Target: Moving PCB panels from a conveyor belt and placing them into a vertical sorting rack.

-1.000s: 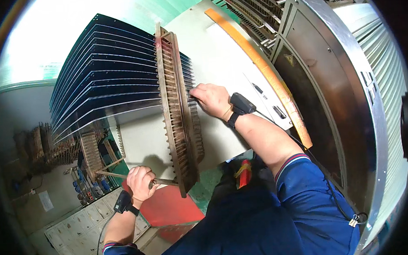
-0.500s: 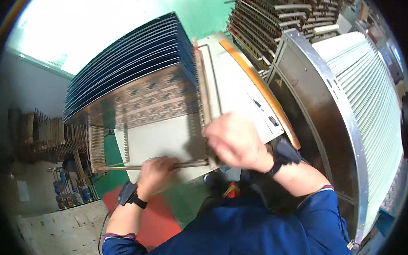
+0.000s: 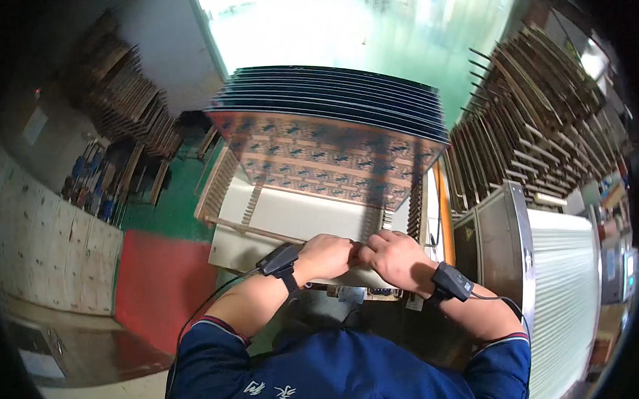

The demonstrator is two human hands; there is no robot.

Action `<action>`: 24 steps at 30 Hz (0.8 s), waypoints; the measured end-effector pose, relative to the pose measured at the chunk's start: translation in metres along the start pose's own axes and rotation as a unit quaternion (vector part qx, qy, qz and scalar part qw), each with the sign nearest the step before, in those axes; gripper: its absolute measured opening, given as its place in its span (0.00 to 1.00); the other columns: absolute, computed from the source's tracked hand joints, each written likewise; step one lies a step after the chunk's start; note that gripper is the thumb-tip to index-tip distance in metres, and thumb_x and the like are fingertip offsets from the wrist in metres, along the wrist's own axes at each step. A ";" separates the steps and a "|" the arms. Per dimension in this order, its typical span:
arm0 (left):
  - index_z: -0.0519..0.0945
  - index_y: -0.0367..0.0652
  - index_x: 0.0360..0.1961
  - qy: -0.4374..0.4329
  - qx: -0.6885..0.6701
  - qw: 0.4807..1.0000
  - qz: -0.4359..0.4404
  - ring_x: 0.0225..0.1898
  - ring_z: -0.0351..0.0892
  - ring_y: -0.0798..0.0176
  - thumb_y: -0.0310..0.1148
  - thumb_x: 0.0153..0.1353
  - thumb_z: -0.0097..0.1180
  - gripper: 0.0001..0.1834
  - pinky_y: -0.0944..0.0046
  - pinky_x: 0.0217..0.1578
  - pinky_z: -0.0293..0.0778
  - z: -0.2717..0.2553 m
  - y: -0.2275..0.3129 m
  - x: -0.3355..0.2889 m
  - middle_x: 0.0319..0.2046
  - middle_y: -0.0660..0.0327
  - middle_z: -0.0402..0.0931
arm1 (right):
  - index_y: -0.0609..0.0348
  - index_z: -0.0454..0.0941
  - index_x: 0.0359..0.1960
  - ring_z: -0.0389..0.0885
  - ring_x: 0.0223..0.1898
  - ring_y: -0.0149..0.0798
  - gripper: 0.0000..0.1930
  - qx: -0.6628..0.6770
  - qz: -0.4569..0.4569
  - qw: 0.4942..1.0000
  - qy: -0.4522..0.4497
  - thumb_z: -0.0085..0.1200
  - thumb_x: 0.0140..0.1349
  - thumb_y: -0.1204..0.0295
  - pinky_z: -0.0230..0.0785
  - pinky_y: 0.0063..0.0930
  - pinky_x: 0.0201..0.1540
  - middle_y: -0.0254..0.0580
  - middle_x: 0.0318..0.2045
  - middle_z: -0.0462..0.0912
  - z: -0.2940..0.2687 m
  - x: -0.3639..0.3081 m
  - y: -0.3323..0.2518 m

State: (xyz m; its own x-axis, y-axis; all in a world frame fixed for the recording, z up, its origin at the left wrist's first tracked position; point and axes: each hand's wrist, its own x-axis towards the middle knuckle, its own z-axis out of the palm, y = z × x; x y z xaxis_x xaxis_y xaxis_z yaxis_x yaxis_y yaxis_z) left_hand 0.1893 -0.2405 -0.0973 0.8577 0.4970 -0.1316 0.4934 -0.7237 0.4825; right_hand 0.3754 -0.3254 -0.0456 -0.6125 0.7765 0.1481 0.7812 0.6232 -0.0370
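A slotted rack (image 3: 219, 180) with comb-like sides stands on a white tabletop (image 3: 299, 207) before me. Several upright circuit board panels (image 3: 328, 150) fill its far part, the nearest showing a copper-coloured face with a repeated dark pattern. My left hand (image 3: 330, 255) is closed around the rack's front bar, near its right end. Right beside it, almost touching, my right hand (image 3: 397, 259) has its fingers bent down over the rack's near right corner. What the right fingers hold, if anything, is hidden beneath them. Both wrists wear black strapped devices with cables.
On the right stands a metal-framed stack of pale sheets (image 3: 562, 282), with empty slotted racks (image 3: 535, 128) behind it. More racks (image 3: 136, 100) stand at the far left. A red mat (image 3: 154, 290) lies on the green floor, beside a pale cabinet (image 3: 46, 237).
My view has turned right, so the rack now sits squarely ahead. My right hand has come from the rack's right side to beside my left, which has moved rightward along the bar.
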 end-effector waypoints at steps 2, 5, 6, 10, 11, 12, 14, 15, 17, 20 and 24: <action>0.84 0.52 0.35 -0.022 0.004 1.000 -0.011 0.36 0.82 0.45 0.41 0.59 0.53 0.11 0.45 0.38 0.77 -0.001 -0.002 0.000 0.33 0.53 0.83 | 0.58 0.76 0.34 0.81 0.34 0.47 0.07 0.061 0.043 0.997 0.003 0.53 0.56 0.71 0.76 0.38 0.37 0.46 0.28 0.80 0.003 0.008 0.001; 0.84 0.49 0.33 -0.040 0.023 0.999 0.009 0.36 0.82 0.44 0.38 0.57 0.52 0.10 0.45 0.39 0.77 0.000 -0.010 0.000 0.33 0.52 0.83 | 0.60 0.76 0.33 0.82 0.32 0.53 0.07 0.171 0.201 0.964 -0.037 0.53 0.57 0.71 0.75 0.45 0.34 0.55 0.27 0.81 0.012 0.015 -0.007; 0.82 0.42 0.31 -0.036 0.002 0.999 0.020 0.36 0.81 0.43 0.35 0.55 0.51 0.11 0.44 0.39 0.76 0.001 -0.012 0.003 0.31 0.49 0.82 | 0.62 0.76 0.34 0.82 0.31 0.57 0.07 0.220 0.241 0.945 -0.001 0.53 0.57 0.71 0.74 0.49 0.34 0.60 0.27 0.81 0.016 0.018 -0.008; 0.82 0.38 0.32 -0.020 -0.021 0.997 0.070 0.37 0.81 0.41 0.35 0.57 0.49 0.12 0.44 0.41 0.76 0.005 -0.023 0.006 0.33 0.47 0.81 | 0.62 0.77 0.36 0.82 0.34 0.58 0.10 0.325 0.282 0.902 -0.015 0.57 0.59 0.68 0.74 0.47 0.37 0.56 0.29 0.82 0.017 0.013 -0.001; 0.82 0.38 0.32 -0.020 -0.022 0.996 0.078 0.37 0.81 0.41 0.35 0.57 0.49 0.12 0.44 0.41 0.76 0.006 -0.025 0.007 0.33 0.47 0.81 | 0.61 0.78 0.39 0.82 0.35 0.56 0.15 0.369 0.278 0.886 -0.040 0.59 0.61 0.62 0.74 0.45 0.38 0.56 0.31 0.82 0.007 0.013 -0.003; 0.82 0.37 0.32 -0.028 -0.035 0.995 0.094 0.37 0.81 0.41 0.34 0.57 0.49 0.13 0.44 0.41 0.76 0.006 -0.025 0.009 0.33 0.47 0.81 | 0.60 0.79 0.41 0.82 0.35 0.55 0.16 0.295 0.269 0.916 -0.037 0.59 0.61 0.60 0.75 0.44 0.38 0.54 0.31 0.82 0.002 0.011 -0.008; 0.82 0.34 0.32 -0.060 -0.039 0.990 0.118 0.37 0.82 0.40 0.34 0.57 0.50 0.14 0.43 0.41 0.77 -0.001 -0.026 0.013 0.31 0.44 0.81 | 0.58 0.80 0.34 0.83 0.30 0.48 0.15 0.093 0.222 0.970 -0.023 0.62 0.59 0.58 0.76 0.39 0.35 0.43 0.27 0.82 0.007 0.010 -0.015; 0.82 0.33 0.33 -0.070 -0.047 0.989 0.118 0.36 0.82 0.40 0.33 0.58 0.50 0.14 0.43 0.40 0.77 0.005 -0.030 0.015 0.31 0.43 0.81 | 0.57 0.78 0.28 0.81 0.29 0.46 0.15 -0.005 0.198 0.980 -0.006 0.63 0.58 0.58 0.75 0.38 0.33 0.42 0.24 0.80 0.016 0.011 -0.019; 0.82 0.33 0.33 -0.078 -0.072 0.988 0.114 0.36 0.82 0.40 0.34 0.59 0.51 0.14 0.43 0.40 0.77 -0.006 -0.025 0.012 0.31 0.43 0.81 | 0.56 0.77 0.25 0.81 0.29 0.45 0.14 -0.059 0.252 0.966 -0.021 0.62 0.57 0.60 0.74 0.36 0.32 0.42 0.24 0.80 0.023 0.014 -0.029; 0.82 0.37 0.36 -0.073 -0.111 0.982 0.134 0.37 0.83 0.40 0.36 0.62 0.50 0.13 0.44 0.38 0.77 0.003 -0.029 0.017 0.34 0.44 0.82 | 0.58 0.77 0.27 0.81 0.30 0.50 0.12 -0.054 0.393 0.918 -0.030 0.58 0.60 0.63 0.74 0.40 0.35 0.45 0.24 0.80 0.023 0.028 -0.052; 0.79 0.38 0.39 -0.101 -0.131 0.973 0.163 0.39 0.83 0.41 0.34 0.62 0.49 0.12 0.44 0.36 0.76 0.007 -0.035 0.028 0.35 0.44 0.82 | 0.62 0.75 0.34 0.82 0.28 0.54 0.07 0.037 0.593 0.802 0.057 0.54 0.61 0.70 0.75 0.43 0.34 0.52 0.25 0.81 0.035 0.055 -0.069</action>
State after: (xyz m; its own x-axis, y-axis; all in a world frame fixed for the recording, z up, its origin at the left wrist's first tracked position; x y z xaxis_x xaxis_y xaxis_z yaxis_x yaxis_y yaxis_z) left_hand 0.1970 -0.2053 -0.1240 0.9864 0.1377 -0.0902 0.1597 -0.6672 0.7276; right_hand 0.2836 -0.3228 -0.0700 0.5749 0.8164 0.0539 0.7942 -0.5410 -0.2766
